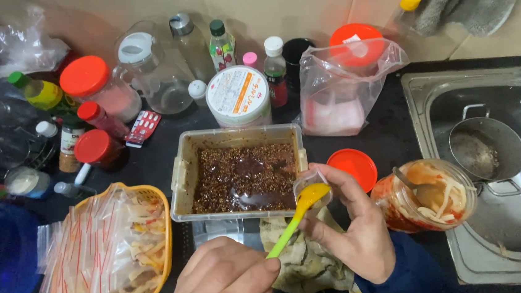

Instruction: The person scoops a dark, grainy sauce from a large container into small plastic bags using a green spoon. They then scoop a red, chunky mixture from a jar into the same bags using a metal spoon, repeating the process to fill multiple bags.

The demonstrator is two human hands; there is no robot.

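The head view shows the left hand (225,285) pinching the green handle of a yellow spoon (311,194), while the right hand (353,220) curls around a small clear bag (313,182) and holds it open right at the spoon's bowl. Both sit just in front of the clear tub of dark red chili sauce (242,176), with a jar of pickled strips (428,194) close by on the right. I think it goes best if the spoon tips slowly and the bag stays wide open, so nothing drips on the black counter (390,139).
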